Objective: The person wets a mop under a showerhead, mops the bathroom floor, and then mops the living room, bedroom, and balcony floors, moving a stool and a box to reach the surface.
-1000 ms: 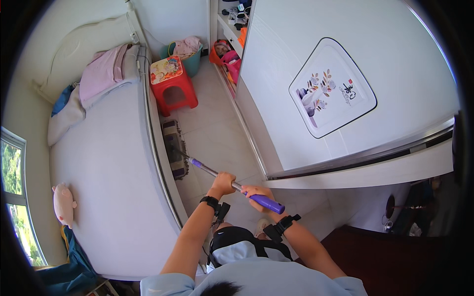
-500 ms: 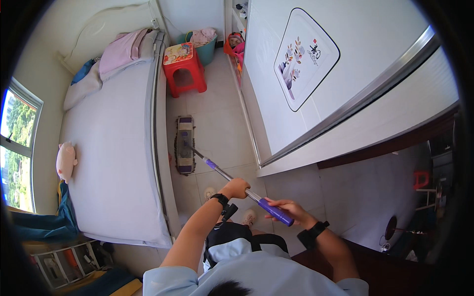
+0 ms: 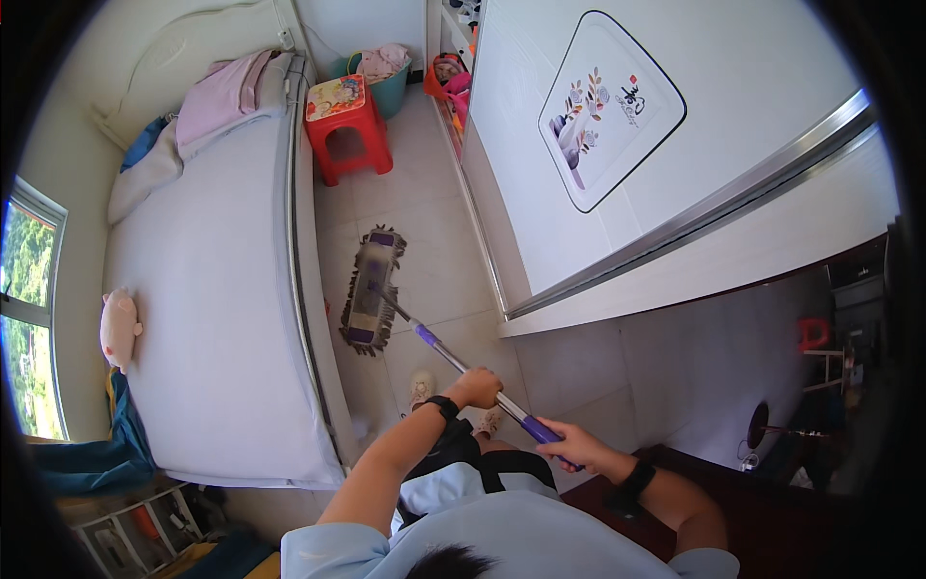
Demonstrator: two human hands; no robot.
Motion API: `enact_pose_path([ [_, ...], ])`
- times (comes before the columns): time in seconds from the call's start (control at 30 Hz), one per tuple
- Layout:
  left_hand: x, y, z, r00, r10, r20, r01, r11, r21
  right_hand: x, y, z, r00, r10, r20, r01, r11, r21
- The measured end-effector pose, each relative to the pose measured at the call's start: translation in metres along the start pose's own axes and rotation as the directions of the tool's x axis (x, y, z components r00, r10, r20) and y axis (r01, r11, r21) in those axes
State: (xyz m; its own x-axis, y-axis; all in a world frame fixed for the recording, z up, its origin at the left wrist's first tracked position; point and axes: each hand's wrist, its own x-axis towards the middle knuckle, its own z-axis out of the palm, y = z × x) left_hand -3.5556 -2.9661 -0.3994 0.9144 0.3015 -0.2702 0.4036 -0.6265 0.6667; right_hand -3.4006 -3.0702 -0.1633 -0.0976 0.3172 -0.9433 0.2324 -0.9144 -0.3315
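Note:
A flat mop [image 3: 367,307] with a purple and beige head and a brownish fringe lies on the tiled floor beside the bed, slanted with its far end to the right. Its silver pole rises towards me. My left hand [image 3: 476,388] is closed around the pole about midway up. Farther up, my right hand [image 3: 576,446] holds the purple grip [image 3: 542,430] near its end, fingers curled over it. My shoes [image 3: 422,386] stand on the floor just behind the mop head.
The bed [image 3: 222,309] runs along the left, with a pink plush toy [image 3: 120,328] on its edge. Ahead stand a red stool [image 3: 349,135] and a teal basket [image 3: 389,96] of cloth. A white sliding-door wardrobe [image 3: 502,193] lines the right, and dark furniture [image 3: 666,482] is behind my right arm.
The mop head has turned from lying along the bed to a slant, its far end swinging right and its fringe spreading out. Both hands keep hold of the pole.

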Motion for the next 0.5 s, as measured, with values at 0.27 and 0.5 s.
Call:
enact_pose_path([
  [0.27,-0.104,-0.134,-0.029,0.569,-0.617,-0.544,0.613,0.759,-0.22,0.166,-0.091,0.1,0.978,-0.175,0.114,0.155,0.974,0.167],
  [0.5,-0.128,-0.125,-0.013,0.581,-0.699,-0.416,0.27,0.648,-0.712,0.213,-0.097,0.12,0.965,-0.216,0.15,0.173,0.95,0.259],
])
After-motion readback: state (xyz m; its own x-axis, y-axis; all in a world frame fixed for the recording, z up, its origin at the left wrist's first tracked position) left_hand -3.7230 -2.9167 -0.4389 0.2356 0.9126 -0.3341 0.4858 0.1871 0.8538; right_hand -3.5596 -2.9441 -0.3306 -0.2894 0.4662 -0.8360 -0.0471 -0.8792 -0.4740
